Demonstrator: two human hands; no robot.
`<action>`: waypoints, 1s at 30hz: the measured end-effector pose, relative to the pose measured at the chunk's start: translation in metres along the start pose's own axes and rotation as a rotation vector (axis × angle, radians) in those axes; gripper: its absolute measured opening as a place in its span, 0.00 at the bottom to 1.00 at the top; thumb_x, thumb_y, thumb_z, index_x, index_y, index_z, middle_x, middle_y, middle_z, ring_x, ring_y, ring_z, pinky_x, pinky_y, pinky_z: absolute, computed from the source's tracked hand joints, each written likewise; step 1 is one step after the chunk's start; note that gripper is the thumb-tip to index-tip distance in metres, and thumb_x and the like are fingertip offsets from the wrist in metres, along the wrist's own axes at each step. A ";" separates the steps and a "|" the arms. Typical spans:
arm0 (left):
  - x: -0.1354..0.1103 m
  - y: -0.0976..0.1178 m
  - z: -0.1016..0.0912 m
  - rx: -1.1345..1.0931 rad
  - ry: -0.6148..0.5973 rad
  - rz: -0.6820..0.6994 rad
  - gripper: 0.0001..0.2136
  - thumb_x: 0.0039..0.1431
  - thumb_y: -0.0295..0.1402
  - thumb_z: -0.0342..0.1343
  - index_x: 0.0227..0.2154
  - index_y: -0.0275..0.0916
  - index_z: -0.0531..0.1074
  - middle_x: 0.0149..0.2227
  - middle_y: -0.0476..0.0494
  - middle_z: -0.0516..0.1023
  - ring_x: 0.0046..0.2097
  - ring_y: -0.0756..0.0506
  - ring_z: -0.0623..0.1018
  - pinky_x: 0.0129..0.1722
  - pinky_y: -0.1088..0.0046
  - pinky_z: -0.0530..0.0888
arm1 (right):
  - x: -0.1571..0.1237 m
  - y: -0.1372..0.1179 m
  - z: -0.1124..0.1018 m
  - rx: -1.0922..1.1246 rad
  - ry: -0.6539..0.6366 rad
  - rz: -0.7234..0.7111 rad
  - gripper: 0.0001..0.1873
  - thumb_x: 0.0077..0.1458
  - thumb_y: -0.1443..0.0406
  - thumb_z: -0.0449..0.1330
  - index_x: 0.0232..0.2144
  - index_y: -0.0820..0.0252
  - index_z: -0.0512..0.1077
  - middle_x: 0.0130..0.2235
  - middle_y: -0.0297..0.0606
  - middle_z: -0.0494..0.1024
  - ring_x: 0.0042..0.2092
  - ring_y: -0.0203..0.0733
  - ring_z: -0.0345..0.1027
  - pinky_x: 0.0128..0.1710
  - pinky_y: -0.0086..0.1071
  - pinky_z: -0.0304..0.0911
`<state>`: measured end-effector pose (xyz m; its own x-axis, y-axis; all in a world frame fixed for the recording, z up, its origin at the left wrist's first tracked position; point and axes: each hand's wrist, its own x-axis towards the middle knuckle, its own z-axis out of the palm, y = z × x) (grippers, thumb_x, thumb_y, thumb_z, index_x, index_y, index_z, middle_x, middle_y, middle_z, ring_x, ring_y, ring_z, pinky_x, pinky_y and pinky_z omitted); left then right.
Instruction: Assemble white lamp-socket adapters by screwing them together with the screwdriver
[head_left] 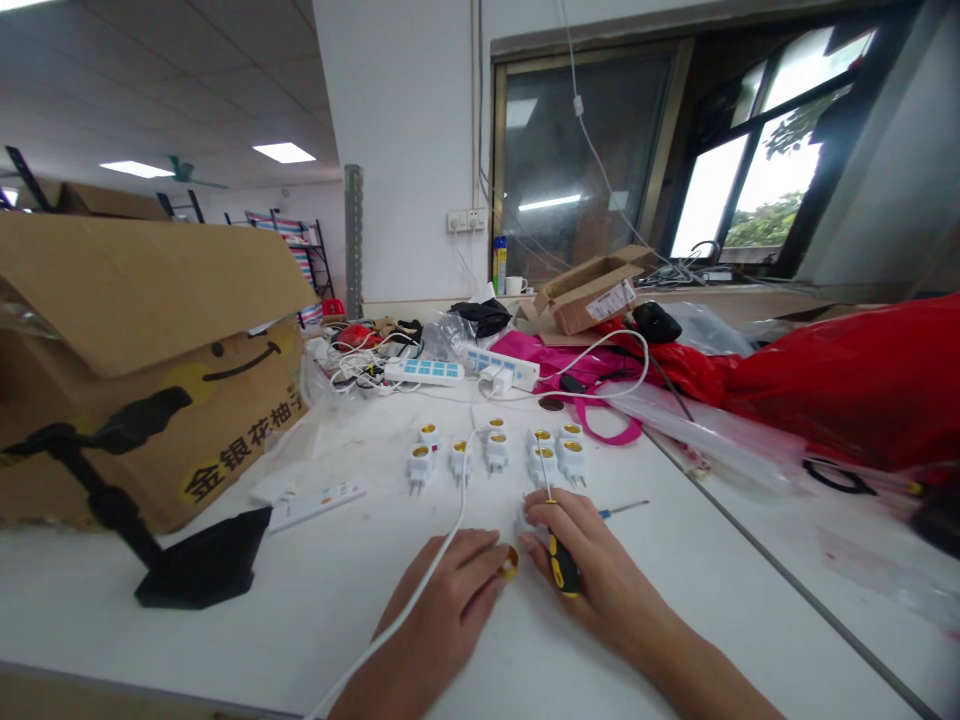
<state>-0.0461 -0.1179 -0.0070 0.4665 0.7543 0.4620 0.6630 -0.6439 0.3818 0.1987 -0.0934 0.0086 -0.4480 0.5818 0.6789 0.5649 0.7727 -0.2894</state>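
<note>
Your left hand (454, 588) pinched brass shell (510, 563) near white table's (525, 655) front; right hand (596, 560) gripped screwdriver (564, 570) plus white part (524, 517), mostly hidden. Double hold risked screwdriver slipping. White cable (367, 652) crossed before left hand: snag could've dragged lamp sockets (572, 463) ahead.

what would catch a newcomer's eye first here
Probably the big cardboard box with a printed smile, filling the left side, then the bright red plastic heaped at right. Front and centre, the right hand holds a black-and-yellow screwdriver, the left hand a brass-coloured ring, with white plug-in lamp sockets just beyond.
</note>
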 end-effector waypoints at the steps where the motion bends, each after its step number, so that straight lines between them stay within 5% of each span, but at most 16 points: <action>1: 0.000 -0.001 0.001 -0.004 0.022 0.015 0.16 0.74 0.28 0.61 0.61 0.44 0.80 0.60 0.40 0.85 0.59 0.37 0.84 0.63 0.52 0.83 | 0.001 -0.001 0.000 -0.001 -0.016 -0.007 0.09 0.75 0.69 0.58 0.54 0.51 0.67 0.52 0.45 0.76 0.54 0.54 0.73 0.54 0.48 0.74; 13: -0.002 -0.002 0.001 -0.063 0.085 0.084 0.11 0.69 0.21 0.64 0.49 0.44 0.79 0.52 0.43 0.84 0.52 0.38 0.85 0.55 0.56 0.86 | 0.001 -0.001 0.002 0.005 -0.040 0.001 0.10 0.76 0.71 0.54 0.53 0.52 0.66 0.51 0.45 0.75 0.53 0.55 0.72 0.53 0.49 0.73; 24: -0.002 0.006 -0.012 0.016 0.252 0.162 0.09 0.75 0.22 0.55 0.51 0.43 0.73 0.52 0.40 0.83 0.52 0.40 0.83 0.53 0.61 0.83 | -0.005 0.001 0.002 0.051 0.017 0.034 0.11 0.77 0.70 0.55 0.56 0.51 0.66 0.54 0.47 0.72 0.57 0.54 0.69 0.57 0.50 0.70; 30: -0.003 0.006 -0.010 0.108 0.339 0.135 0.18 0.74 0.23 0.54 0.63 0.41 0.68 0.52 0.38 0.83 0.53 0.39 0.84 0.54 0.63 0.84 | -0.001 0.002 0.000 0.062 -0.013 0.043 0.11 0.76 0.70 0.54 0.56 0.50 0.65 0.55 0.47 0.72 0.57 0.54 0.71 0.57 0.51 0.71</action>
<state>-0.0494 -0.1250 0.0023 0.3457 0.5663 0.7482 0.6747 -0.7042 0.2212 0.1999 -0.0928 0.0069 -0.4334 0.6179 0.6560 0.5400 0.7608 -0.3600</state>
